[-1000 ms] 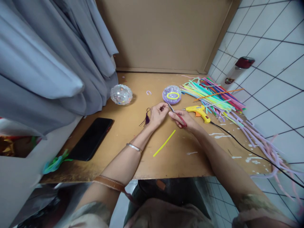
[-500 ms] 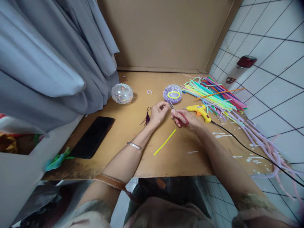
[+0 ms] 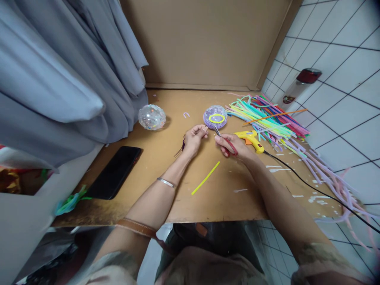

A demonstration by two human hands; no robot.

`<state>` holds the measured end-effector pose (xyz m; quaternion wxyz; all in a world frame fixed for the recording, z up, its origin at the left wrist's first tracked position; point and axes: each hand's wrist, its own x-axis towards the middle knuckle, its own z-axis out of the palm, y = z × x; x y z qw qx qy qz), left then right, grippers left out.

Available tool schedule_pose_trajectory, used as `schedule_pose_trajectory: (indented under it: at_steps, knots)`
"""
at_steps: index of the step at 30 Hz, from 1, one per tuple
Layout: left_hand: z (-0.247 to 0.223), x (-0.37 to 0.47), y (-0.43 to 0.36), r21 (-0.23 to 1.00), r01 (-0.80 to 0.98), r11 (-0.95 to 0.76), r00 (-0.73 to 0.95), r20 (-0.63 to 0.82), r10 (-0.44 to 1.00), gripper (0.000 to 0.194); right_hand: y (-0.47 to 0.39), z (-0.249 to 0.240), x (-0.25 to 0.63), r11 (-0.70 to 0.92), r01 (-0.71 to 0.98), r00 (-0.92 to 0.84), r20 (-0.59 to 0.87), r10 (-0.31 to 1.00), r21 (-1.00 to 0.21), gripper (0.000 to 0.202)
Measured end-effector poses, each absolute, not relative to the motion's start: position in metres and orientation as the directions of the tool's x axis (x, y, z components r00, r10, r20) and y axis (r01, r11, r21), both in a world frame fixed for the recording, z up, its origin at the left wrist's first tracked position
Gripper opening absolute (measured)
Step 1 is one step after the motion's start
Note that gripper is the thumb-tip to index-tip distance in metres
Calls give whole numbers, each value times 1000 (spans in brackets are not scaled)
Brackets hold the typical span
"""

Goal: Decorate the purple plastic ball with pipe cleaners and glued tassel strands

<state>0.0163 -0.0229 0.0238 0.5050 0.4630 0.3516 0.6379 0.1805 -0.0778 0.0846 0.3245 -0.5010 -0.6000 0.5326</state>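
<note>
Red-handled scissors (image 3: 230, 146) are in my right hand (image 3: 234, 146), their blades pointing up and left toward a purple bowl-like piece (image 3: 215, 122) that carries a yellow oval ring (image 3: 217, 118). My left hand (image 3: 196, 139) is closed in a pinch just left of the blades; whatever lies between its fingertips is too small to name. A dark tassel (image 3: 183, 144) is partly hidden behind that hand. Nearer the front edge lies a yellow strip (image 3: 206, 178). A small pale curved piece (image 3: 186, 114) rests beyond my left hand.
At the left stand a clear ball (image 3: 152, 117) and a black phone (image 3: 114, 173). To the right are a yellow glue gun (image 3: 251, 140) with its black cord, a pile of colored strips (image 3: 267, 116) and, by the tiled wall, a red-capped bottle (image 3: 301, 87).
My left hand has drawn back leftward from the scissors and now covers more of the tassel. The scissors have shifted slightly right, away from the left fingertips.
</note>
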Motion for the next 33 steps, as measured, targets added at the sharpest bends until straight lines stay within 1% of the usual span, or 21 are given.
schedule_pose_trajectory:
  at_steps: [5, 7, 9, 11, 13, 14, 15, 17, 18, 20, 22, 23, 24, 25, 27, 28, 30, 33]
  knots:
    - [27, 18, -26, 906, -356, -229, -31, 233, 972, 28, -79, 83, 180, -52, 237, -332, -131, 934, -970, 53]
    - [28, 18, -27, 905, -367, -213, -23, 220, 975, 26, -79, 82, 180, -39, 272, -333, -132, 933, -961, 57]
    - [29, 18, -28, 905, -377, -197, -18, 205, 979, 25, -78, 80, 180, 31, 358, -290, -80, 954, -933, 59]
    - [30, 18, -28, 906, -383, -181, -7, 193, 981, 24, -77, 79, 179, 164, 517, -221, 54, 974, -840, 60]
    - [31, 18, -30, 907, -384, -175, 2, 191, 982, 22, -78, 78, 179, 279, 699, -189, 205, 960, -659, 57]
    - [32, 19, -31, 907, -383, -178, 3, 194, 981, 20, -78, 77, 178, 309, 769, -193, 257, 947, -560, 54]
    - [32, 19, -32, 907, -380, -184, 1, 199, 980, 18, -79, 77, 178, 322, 819, -199, 290, 936, -475, 52]
    - [34, 20, -34, 907, -371, -201, -13, 211, 977, 15, -80, 76, 178, 330, 869, -219, 312, 925, -368, 49]
    - [35, 20, -35, 908, -364, -206, -18, 215, 977, 14, -80, 76, 178, 331, 881, -225, 316, 922, -339, 49]
    - [37, 21, -36, 915, -345, -210, -19, 217, 976, 14, -80, 75, 178, 330, 889, -229, 316, 921, -317, 48]
    - [38, 21, -37, 921, -327, -211, -13, 219, 976, 13, -79, 75, 179, 328, 876, -223, 306, 926, -353, 49]
    - [39, 21, -37, 923, -318, -214, -14, 221, 975, 13, -79, 75, 180, 325, 855, -218, 287, 933, -405, 51]
    - [39, 22, -37, 925, -309, -221, -21, 225, 974, 13, -78, 76, 180, 320, 814, -219, 254, 942, -485, 53]
    - [39, 21, -37, 927, -297, -230, -34, 231, 972, 13, -78, 76, 180, 301, 748, -223, 204, 953, -592, 56]
    - [38, 21, -35, 931, -261, -257, -72, 247, 966, 13, -77, 77, 180, 199, 546, -249, 69, 966, -814, 61]
    - [37, 21, -35, 932, -242, -271, -94, 255, 962, 14, -78, 78, 180, 125, 433, -268, 5, 963, -893, 61]
    - [36, 21, -34, 932, -214, -291, -127, 269, 955, 16, -78, 79, 180, -1, 263, -300, -82, 950, -965, 62]
    - [35, 20, -35, 930, -201, -308, -147, 282, 948, 20, -79, 81, 179, -58, 165, -348, -113, 931, -985, 63]
